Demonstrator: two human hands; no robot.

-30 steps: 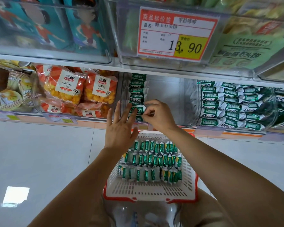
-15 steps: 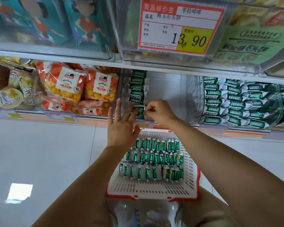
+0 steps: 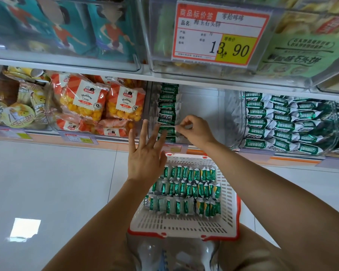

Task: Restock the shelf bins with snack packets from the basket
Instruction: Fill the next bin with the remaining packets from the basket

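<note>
**Right hand holds a green packet at the shelf bin; left hand is flat beside it**

The right hand [image 3: 198, 132] pinches the silver end of a snack packet [image 3: 169, 126] between its thumb and curled fingers [image 3: 186, 119]. The packet sits against the column of green packets [image 3: 167, 106] stacked at the left of the clear bin [image 3: 226, 114]. Just left of those fingers, the left hand [image 3: 145, 163] is flat, its fingers spread straight with the tips at the bin's front. Below both hands, the white basket [image 3: 229, 202] holds three rows of packets [image 3: 184, 190].

L hand [image 3: 145, 160] open, fingers spread, R hand [image 3: 197, 132] fingers pinched, arms fwd
</note>
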